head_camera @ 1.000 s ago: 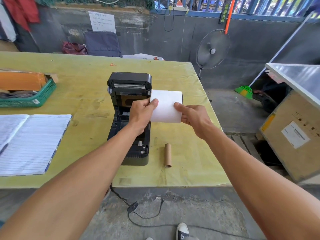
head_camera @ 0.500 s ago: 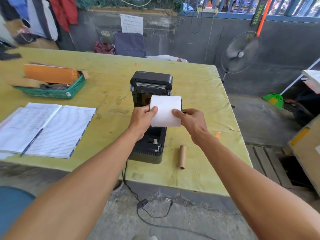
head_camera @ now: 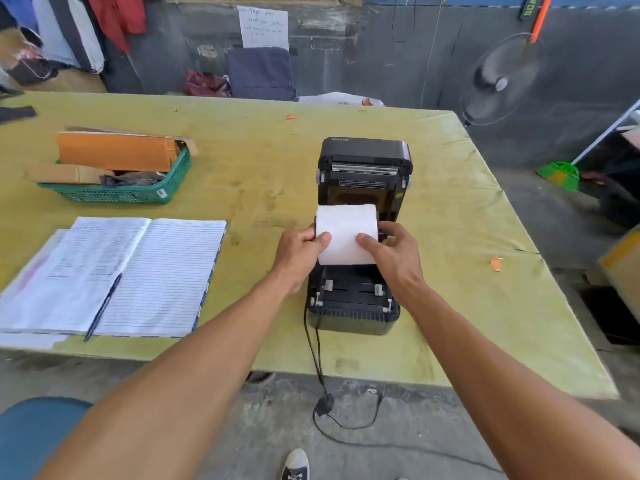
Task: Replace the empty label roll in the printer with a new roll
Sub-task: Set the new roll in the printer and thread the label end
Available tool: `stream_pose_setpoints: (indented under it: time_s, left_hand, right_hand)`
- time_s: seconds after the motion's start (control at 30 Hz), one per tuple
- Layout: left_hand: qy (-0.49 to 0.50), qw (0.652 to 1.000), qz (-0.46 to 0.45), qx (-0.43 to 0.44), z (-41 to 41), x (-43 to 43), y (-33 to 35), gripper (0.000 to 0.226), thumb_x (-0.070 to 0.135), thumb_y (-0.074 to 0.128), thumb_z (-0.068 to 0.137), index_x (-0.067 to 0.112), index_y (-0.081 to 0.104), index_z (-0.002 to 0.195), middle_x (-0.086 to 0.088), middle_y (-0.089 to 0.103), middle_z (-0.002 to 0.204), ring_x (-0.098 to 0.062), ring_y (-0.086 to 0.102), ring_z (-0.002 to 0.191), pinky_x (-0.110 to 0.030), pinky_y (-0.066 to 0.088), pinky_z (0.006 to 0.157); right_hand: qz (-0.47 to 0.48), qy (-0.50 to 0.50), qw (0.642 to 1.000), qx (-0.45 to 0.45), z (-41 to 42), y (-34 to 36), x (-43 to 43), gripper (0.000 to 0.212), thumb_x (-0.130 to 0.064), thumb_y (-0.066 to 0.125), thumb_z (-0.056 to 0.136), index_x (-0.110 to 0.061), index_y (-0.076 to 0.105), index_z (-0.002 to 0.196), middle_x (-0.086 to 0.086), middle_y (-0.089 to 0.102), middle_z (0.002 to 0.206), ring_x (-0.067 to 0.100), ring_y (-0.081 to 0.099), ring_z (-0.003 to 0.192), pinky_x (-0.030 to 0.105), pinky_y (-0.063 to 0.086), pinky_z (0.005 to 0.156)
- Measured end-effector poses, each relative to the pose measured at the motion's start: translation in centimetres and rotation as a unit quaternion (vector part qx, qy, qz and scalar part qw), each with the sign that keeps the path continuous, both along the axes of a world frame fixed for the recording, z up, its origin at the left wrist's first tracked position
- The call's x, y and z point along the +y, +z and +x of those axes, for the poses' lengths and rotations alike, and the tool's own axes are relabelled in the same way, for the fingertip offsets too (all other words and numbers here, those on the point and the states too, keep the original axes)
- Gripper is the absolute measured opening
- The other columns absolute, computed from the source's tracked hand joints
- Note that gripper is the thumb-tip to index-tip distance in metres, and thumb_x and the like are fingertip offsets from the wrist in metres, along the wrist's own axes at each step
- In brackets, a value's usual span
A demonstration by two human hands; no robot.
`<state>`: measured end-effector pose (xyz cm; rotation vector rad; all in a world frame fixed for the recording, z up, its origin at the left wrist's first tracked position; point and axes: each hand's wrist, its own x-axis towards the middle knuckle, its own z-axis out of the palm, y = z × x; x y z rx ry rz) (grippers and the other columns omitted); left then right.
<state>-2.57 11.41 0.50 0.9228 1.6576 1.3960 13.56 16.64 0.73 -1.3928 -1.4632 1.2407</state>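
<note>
gripping label roll (head_camera: 346,233) at open printer (head_camera: 364,161)

Grey wall (head_camera: 381,64), concrete floor (head_camera: 277,420)
Yellow-green bench (head_camera: 263,161), fan (head_camera: 498,81) standing right, clothes (head_camera: 114,19) hanging top left.

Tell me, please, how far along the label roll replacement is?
Done: the black plastic label printer stands with its lid raised. In hand: the left hand and right hand hold the white paper label roll over its bay. Left: seating the roll, feeding the paper, closing the lid.
</note>
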Motion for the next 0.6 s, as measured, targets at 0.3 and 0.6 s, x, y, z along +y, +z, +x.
stream_pose_setpoints:
  time_s: [0.3,0.6]
  left_hand:
    - [-0.050,0.998,-0.007,-0.037,-0.7,1.0,-2.6,0.026,0.014,0.067,0.091,0.012,0.071,0.117,0.002,0.074,0.111,-0.018,0.070,0.102,-0.039,0.055,0.095]
    - [-0.048,0.998,-0.040,-0.028,-0.2,2.7,-3.7,0.040,0.015,0.068,0.091,0.006,0.062,0.130,-0.008,0.063,0.133,-0.022,0.063,0.116,-0.041,0.052,0.100]
  right_hand:
    - [-0.014,-0.052,0.999,-0.001,-0.6,-1.6,-1.1,0.052,-0.035,0.074,0.082,-0.025,0.054,0.129,0.005,0.068,0.111,0.024,0.069,0.096,0.047,0.059,0.085]
    - [-0.034,-0.032,0.999,-0.004,0.3,-2.6,0.6,0.047,-0.028,0.072,0.087,-0.021,0.054,0.129,0.006,0.070,0.108,0.020,0.070,0.092,0.040,0.060,0.082]
